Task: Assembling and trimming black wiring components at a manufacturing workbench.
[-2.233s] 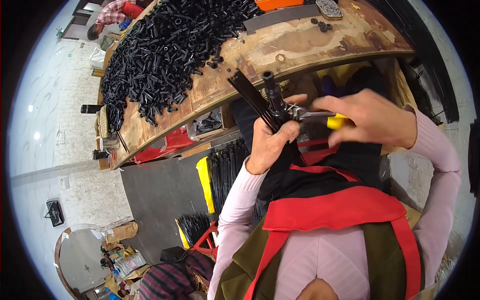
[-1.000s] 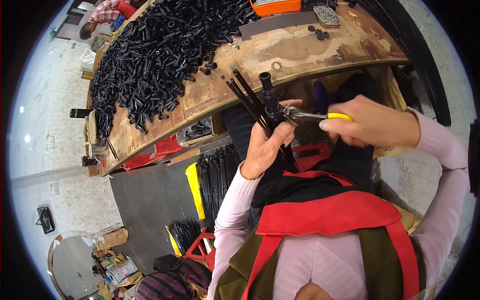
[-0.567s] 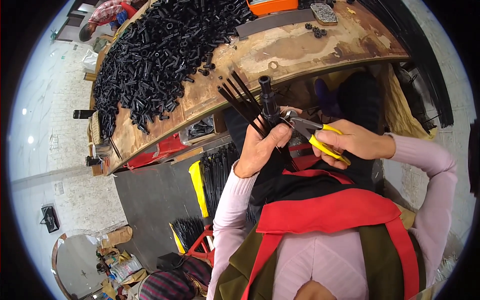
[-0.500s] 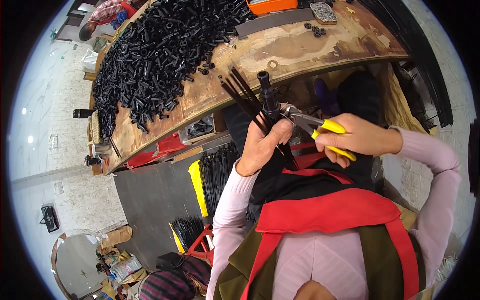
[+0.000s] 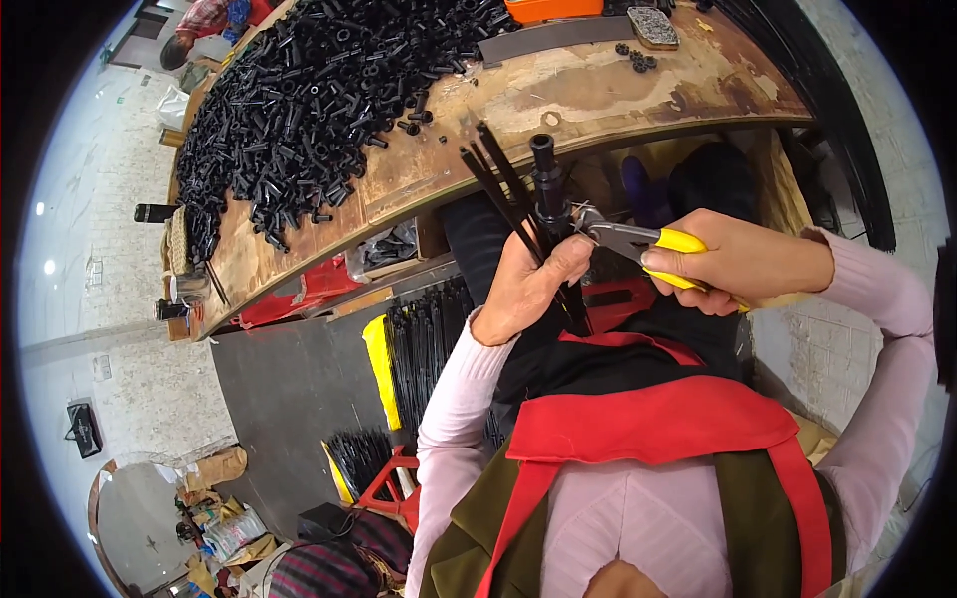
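Observation:
My left hand (image 5: 531,282) is closed round a bundle of thin black rods (image 5: 501,179) that look like umbrella ribs. A black tubular fitting (image 5: 547,182) stands up among them, its hollow end on top. My right hand (image 5: 733,256) grips pliers (image 5: 682,242) with yellow handles, squeezed nearly together. The metal jaws touch the fitting's side just above my left thumb, where fine wire ends stick out. What exactly the jaws bite on is too small to tell. The lower part of the bundle runs down behind my left hand toward my lap.
A curved wooden table (image 5: 568,90) lies ahead, with a large heap of black tubular parts (image 5: 299,110), an orange box (image 5: 553,9) and a grey metal strip (image 5: 558,40). Bundled black rods (image 5: 429,339) stand at left. More long rods (image 5: 847,130) hang at right. Another person (image 5: 204,25) is far left.
The pliers' handles have come closer together. My right hand has shifted right and turned a little, its jaws staying at the fitting. The left hand keeps its hold.

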A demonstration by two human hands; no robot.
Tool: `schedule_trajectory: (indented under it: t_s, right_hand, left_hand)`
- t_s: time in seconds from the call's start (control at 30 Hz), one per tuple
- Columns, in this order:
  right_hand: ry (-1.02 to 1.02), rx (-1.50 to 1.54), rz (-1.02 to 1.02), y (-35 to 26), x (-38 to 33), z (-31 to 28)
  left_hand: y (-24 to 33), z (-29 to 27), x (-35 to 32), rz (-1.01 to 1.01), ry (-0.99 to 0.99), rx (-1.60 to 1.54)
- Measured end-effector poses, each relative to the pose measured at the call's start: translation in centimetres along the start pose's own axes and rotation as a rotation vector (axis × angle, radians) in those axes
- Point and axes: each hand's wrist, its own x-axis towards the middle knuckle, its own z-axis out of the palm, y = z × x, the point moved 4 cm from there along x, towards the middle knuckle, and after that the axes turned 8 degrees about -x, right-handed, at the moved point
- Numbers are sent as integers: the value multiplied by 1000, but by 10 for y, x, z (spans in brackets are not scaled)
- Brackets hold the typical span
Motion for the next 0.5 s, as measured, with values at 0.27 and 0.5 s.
schedule_trajectory:
  t_s: [0.27, 0.5]
  right_hand:
    - [65, 136, -158, 6, 26, 21]
    - [-7, -485, 139, -63, -17, -31]
  left_hand:
    - [5, -18, -7, -5, 33, -45]
    - [5, -5, 5, 7, 42, 113]
